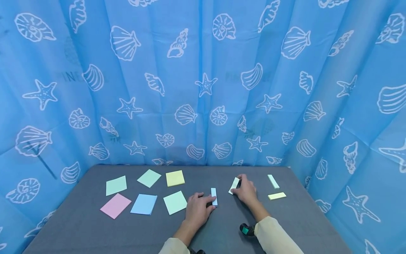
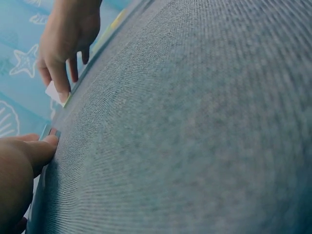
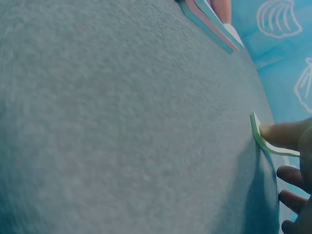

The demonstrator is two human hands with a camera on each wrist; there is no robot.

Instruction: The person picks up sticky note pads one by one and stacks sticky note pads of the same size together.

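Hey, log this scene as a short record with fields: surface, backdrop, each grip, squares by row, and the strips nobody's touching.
Surface: gray tabletop
Backdrop: blue curtain with white shell and starfish prints
Left grip: holding light-blue strip
Right grip: pinching whitish strip
Squares, far row, left to right: far-left green square, far-middle green square, yellow square
Squares, near row, left to right: pink square, blue square, near-right green square
Untouched strips: pale green strip, yellow strip, both right of the right grip

Head view looks forward, down over the counter point(image 1: 133, 233). Wrist views skim it closely, sharing curtain point(image 1: 190, 81) at opposite upper corners.
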